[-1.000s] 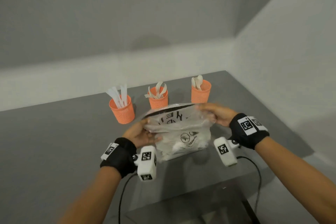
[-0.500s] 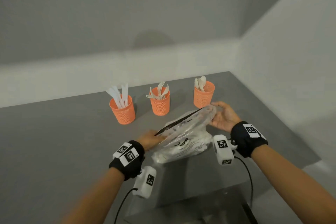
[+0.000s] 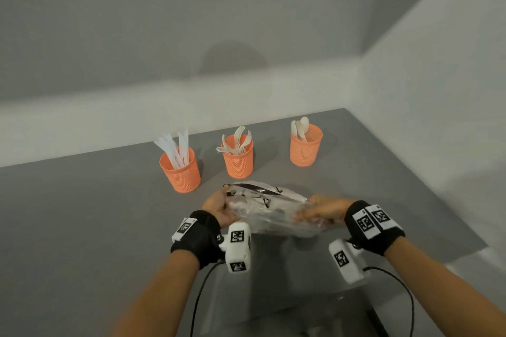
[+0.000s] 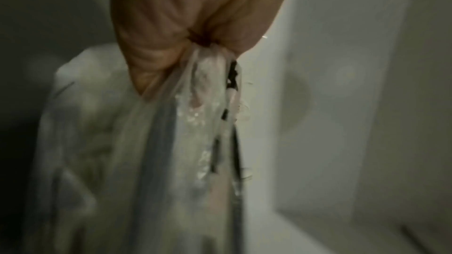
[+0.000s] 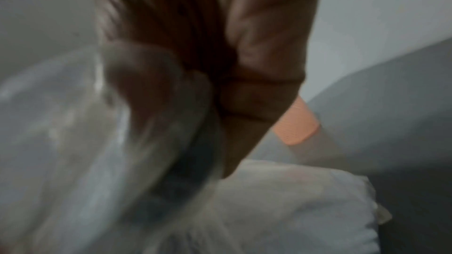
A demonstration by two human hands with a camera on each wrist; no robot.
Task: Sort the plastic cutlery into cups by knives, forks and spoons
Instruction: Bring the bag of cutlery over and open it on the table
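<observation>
Gripping a clear plastic bag point(image 3: 269, 213) at each end, the left hand point(image 3: 219, 206) and right hand point(image 3: 325, 209) hold it above the bench point(image 3: 82, 213) (fingers clenched on plastic), near three orange cups point(image 3: 237, 160) of sorted cutlery point(image 3: 175, 149).

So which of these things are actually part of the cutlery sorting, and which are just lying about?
Part of the job:
- knife cup
- fork cup
- spoon cup
- plastic bag, held by left hand and right hand

Just there:
- grey table
- wrist cameras' cables
</observation>
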